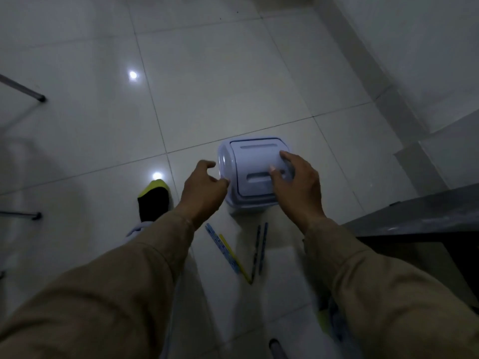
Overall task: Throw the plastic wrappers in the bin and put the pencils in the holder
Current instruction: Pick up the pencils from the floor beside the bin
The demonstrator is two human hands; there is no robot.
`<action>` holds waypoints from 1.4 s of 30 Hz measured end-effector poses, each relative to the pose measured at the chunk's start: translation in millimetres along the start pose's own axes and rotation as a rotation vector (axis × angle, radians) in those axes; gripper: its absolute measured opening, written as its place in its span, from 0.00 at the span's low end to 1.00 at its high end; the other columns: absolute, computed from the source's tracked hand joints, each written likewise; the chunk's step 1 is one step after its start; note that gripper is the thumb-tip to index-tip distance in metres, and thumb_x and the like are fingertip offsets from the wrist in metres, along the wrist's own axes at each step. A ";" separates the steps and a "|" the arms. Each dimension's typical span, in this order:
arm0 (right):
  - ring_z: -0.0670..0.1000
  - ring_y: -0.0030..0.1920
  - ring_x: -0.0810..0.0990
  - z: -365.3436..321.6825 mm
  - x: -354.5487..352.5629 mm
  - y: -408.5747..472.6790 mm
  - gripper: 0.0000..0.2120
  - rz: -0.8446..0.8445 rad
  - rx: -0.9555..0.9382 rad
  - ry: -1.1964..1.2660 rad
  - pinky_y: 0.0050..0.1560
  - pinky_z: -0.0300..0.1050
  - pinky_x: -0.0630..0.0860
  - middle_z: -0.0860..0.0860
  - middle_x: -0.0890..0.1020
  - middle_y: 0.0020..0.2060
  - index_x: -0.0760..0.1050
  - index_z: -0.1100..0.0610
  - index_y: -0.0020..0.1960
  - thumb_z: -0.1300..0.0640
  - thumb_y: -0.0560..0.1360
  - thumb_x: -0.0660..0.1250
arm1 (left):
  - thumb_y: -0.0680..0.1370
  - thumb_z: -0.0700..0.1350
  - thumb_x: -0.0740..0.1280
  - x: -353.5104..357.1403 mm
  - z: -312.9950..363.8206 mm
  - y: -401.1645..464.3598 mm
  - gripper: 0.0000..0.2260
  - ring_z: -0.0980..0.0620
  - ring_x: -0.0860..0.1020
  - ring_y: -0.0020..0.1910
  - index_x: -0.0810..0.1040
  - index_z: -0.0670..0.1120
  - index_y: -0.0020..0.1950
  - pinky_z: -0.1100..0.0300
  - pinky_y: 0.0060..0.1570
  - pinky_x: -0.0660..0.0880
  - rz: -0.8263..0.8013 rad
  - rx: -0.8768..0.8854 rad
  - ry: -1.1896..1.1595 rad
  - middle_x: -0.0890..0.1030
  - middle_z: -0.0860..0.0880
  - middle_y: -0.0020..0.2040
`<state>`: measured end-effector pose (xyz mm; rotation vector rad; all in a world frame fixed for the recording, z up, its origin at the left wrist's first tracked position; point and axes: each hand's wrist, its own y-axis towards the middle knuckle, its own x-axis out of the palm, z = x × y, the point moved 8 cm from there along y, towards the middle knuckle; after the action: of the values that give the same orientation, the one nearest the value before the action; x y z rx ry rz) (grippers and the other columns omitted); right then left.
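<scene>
A small pale lilac bin [248, 161] with a swing lid stands on the white tiled floor. My right hand [298, 187] rests on the right side of its lid, fingers spread, thumb near the lid's slot. Just left of the bin hovers my left hand [203, 187], fingers curled apart, holding nothing that I can see. Several pencils lie on the floor in front of the bin: a blue patterned one [220, 248] and a yellow one [234, 257] side by side, and two dark ones [260, 248] to their right. I see no wrappers and no holder.
My foot in a black and yellow sock [153, 203] stands left of the bin. Metal furniture legs [39, 97] poke in at the far left. A dark table edge [414, 218] sits at the right, with the wall behind it.
</scene>
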<state>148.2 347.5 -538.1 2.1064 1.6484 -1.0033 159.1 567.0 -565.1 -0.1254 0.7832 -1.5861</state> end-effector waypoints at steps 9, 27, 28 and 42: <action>0.59 0.53 0.74 22.1 37.1 -108.5 0.08 0.017 -0.096 -0.219 0.53 0.51 0.73 0.57 0.79 0.49 0.81 0.56 0.51 0.55 0.75 0.67 | 0.77 0.43 0.66 7.3 -111.6 -60.8 0.01 0.39 0.81 0.47 0.75 0.47 0.45 0.44 0.46 0.81 -0.049 -0.334 -0.107 0.80 0.39 0.48; 0.56 0.59 0.79 155.3 140.4 -120.6 0.13 -0.345 0.397 -0.270 0.59 0.45 0.77 0.56 0.79 0.61 0.78 0.57 0.60 0.53 0.78 0.66 | 0.79 0.42 0.63 68.2 -227.7 -26.1 0.06 0.45 0.78 0.45 0.75 0.42 0.55 0.51 0.39 0.77 -0.142 -0.579 -0.108 0.79 0.42 0.51; 0.56 0.59 0.79 157.8 147.8 -118.7 0.14 -0.363 0.393 -0.291 0.59 0.45 0.77 0.56 0.79 0.62 0.78 0.57 0.61 0.53 0.78 0.66 | 0.79 0.42 0.63 73.4 -232.2 -26.2 0.06 0.44 0.78 0.46 0.76 0.43 0.54 0.50 0.41 0.78 -0.133 -0.588 -0.129 0.79 0.42 0.50; 0.61 0.58 0.79 163.7 217.1 -99.7 0.12 -0.458 0.276 -0.550 0.56 0.52 0.77 0.58 0.80 0.56 0.75 0.59 0.58 0.54 0.78 0.64 | 0.79 0.42 0.63 84.2 -246.6 -1.1 0.04 0.44 0.78 0.45 0.76 0.44 0.50 0.52 0.40 0.77 -0.015 -0.625 -0.309 0.79 0.45 0.46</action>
<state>21.6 438.7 -782.1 1.3967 1.7870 -1.8438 16.3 590.0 -781.9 -0.8088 1.0052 -1.2467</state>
